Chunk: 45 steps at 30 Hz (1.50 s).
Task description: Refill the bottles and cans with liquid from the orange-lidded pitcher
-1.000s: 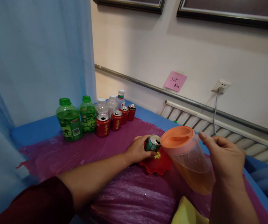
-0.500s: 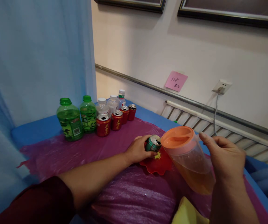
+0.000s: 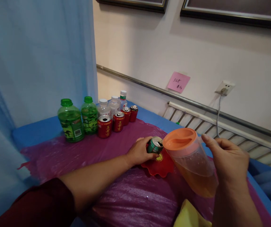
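Observation:
My left hand (image 3: 141, 151) is wrapped round a small green drink can (image 3: 154, 145), whose opened top leans slightly toward the right. In my right hand (image 3: 228, 157) is the handle of a clear plastic pitcher (image 3: 193, 170) with an orange lid (image 3: 180, 140). The pitcher tilts left, its lid edge at the mouth of the can, and amber liquid lies in its lower part. Whether liquid runs between them I cannot make out. Beneath the can lies a red wavy-edged mat (image 3: 160, 168) with a yellow emblem.
A purple plastic sheet (image 3: 135, 192) covers much of the blue table (image 3: 38, 124). Green-capped bottles (image 3: 71, 124), white-capped bottles (image 3: 104, 107) and several red cans (image 3: 104, 127) stand at the back left. A yellow cloth (image 3: 189, 216) lies in front. A radiator (image 3: 196, 124) runs along the wall.

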### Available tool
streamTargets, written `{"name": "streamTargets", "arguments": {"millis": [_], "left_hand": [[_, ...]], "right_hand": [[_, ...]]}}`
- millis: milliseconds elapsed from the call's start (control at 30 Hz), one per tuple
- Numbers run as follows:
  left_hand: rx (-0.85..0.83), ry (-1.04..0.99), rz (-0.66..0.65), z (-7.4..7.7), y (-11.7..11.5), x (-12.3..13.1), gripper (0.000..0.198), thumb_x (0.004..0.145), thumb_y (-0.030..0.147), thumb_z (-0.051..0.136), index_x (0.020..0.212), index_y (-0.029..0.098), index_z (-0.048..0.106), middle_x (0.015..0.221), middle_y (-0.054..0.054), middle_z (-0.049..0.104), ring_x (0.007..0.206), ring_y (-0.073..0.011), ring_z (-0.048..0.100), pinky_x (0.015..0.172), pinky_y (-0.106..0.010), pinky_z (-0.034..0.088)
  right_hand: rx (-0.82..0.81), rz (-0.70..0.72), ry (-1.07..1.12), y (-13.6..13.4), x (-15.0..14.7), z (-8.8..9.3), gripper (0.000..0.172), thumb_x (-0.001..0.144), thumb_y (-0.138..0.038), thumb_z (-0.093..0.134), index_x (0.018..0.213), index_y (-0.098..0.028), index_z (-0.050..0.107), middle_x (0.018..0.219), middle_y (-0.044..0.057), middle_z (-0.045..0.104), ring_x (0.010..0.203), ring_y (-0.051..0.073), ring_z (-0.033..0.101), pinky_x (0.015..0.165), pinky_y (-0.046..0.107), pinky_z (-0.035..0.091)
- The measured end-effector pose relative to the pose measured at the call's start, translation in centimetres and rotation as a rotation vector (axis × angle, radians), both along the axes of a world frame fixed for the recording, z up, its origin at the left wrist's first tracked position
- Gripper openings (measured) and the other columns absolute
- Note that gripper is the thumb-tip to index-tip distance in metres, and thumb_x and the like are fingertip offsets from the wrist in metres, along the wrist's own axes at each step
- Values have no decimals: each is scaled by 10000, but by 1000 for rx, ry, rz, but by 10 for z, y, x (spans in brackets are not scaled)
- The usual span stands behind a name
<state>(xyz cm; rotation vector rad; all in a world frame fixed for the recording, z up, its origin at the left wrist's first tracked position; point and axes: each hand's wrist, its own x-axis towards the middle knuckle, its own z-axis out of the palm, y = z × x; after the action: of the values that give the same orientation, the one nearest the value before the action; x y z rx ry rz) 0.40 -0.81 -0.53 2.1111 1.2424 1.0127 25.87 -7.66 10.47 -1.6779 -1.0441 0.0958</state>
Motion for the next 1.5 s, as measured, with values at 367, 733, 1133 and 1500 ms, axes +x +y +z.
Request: {"name": "streamTargets", "arguments": {"millis": [367, 733, 1133, 1500], "left_hand": [[-7, 7, 0, 1, 0, 0, 711, 643, 443, 879, 1290, 259, 649, 1266, -44, 727, 1150, -321, 653, 1002, -413, 481], [0, 3, 0, 2, 0, 0, 704, 641, 425, 882, 1288, 263, 654, 1266, -37, 730, 1152, -319, 657, 1011, -409, 479], [-17, -15, -4, 2, 0, 0, 711, 637, 421, 885, 1292, 270, 653, 1281, -35, 725, 1170, -313, 651, 1027, -407, 472], [16, -3, 3, 1, 0, 0, 702, 639, 419, 884, 1285, 271, 654, 1257, -27, 732, 1152, -308, 662, 998, -398, 491]], "right_hand": [[-12, -2, -24, -2, -3, 4, 486, 697, -598, 782, 548, -187, 570, 549, -54, 331, 574, 107, 330, 531, 281, 237], [-1, -9, -6, -1, -2, 2, 492, 683, -608, 793, 548, -188, 576, 536, -55, 321, 553, 99, 305, 507, 277, 213], [15, -4, -21, 1, 1, -1, 502, 669, -630, 800, 553, -189, 590, 538, -49, 335, 557, 105, 322, 504, 283, 224], [-5, 2, -8, 0, 0, 2, 492, 662, -628, 792, 551, -190, 597, 540, -52, 334, 557, 106, 323, 515, 287, 226]]}}
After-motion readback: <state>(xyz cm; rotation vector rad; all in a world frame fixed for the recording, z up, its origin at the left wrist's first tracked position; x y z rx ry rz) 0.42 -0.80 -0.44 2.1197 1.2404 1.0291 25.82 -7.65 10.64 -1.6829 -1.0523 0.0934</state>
